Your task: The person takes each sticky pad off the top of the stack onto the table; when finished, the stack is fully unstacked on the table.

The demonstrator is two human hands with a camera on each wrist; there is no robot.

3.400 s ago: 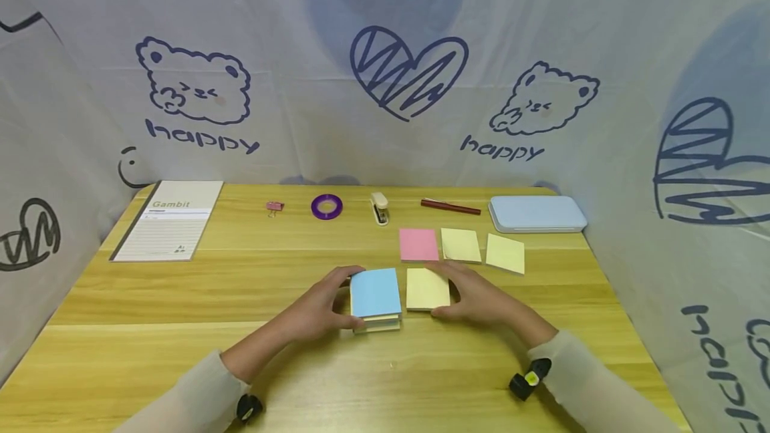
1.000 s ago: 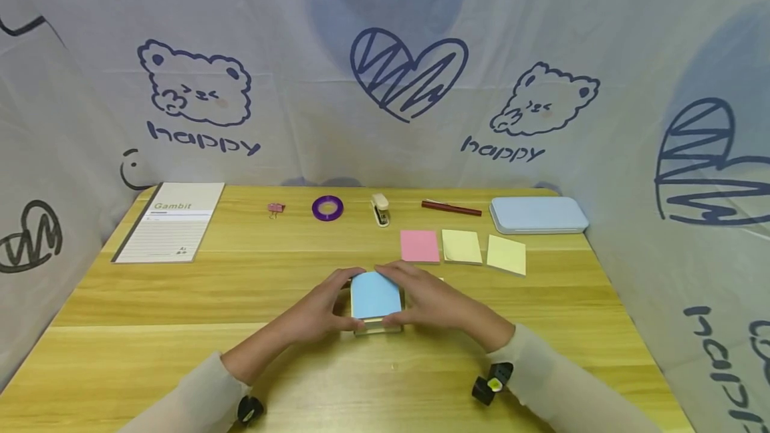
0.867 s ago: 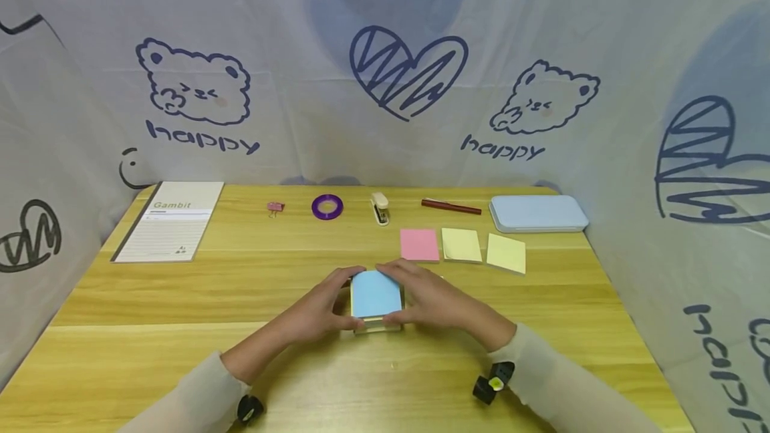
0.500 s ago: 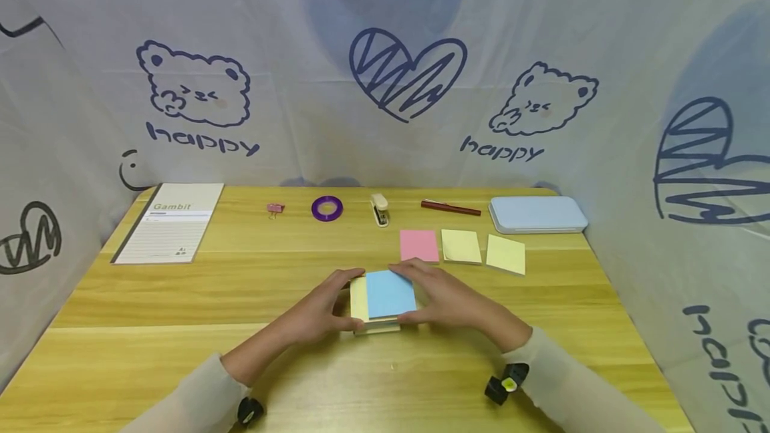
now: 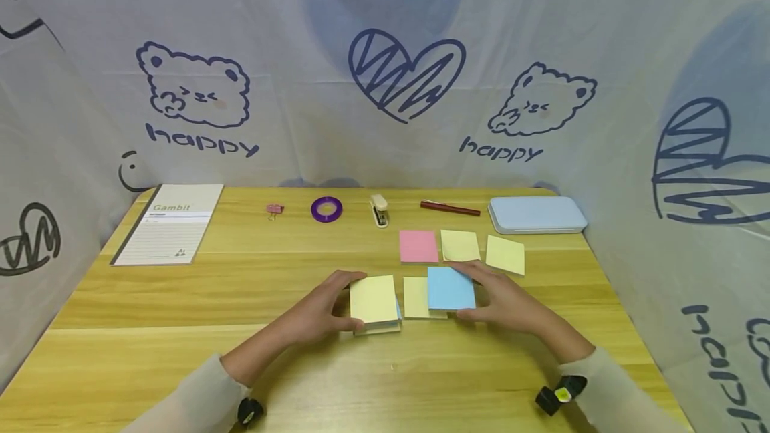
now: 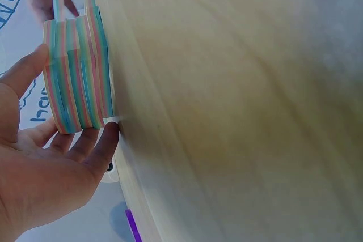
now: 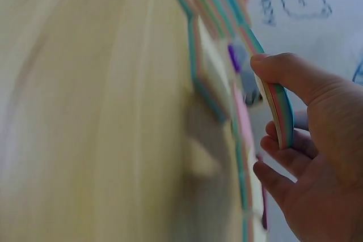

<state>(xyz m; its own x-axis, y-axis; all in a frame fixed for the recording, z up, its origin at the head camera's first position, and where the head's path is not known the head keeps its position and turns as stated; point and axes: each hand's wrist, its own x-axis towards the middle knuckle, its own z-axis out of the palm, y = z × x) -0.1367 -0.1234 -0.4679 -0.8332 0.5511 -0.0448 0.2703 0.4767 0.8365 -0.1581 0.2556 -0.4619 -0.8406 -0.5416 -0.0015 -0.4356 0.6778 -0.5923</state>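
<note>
1. Since half a second ago, the blue pad (image 5: 450,289) has left the top of the stack (image 5: 373,299) and moved rightward with the right hand (image 5: 504,296); a yellow sheet now tops the stack.
2. The right hand pinches the blue pad between thumb and fingers, holding it raised above the table (image 5: 385,386), over the right part of the low pad (image 5: 415,298).
3. The left hand (image 5: 315,306) grips the stack, thumb at the near edge, fingers at the far one; the stack sits on the table, its layers slightly uneven, just beside the low pad.
4. Behind lie the pink pad (image 5: 418,246), the creased pad (image 5: 460,244) and the end pad (image 5: 505,254), in a row.
5. Along the back, left to right: notebook (image 5: 171,226), clip (image 5: 275,208), tape (image 5: 315,209), stapler (image 5: 379,210), pen (image 5: 450,208), case (image 5: 537,214).
</note>
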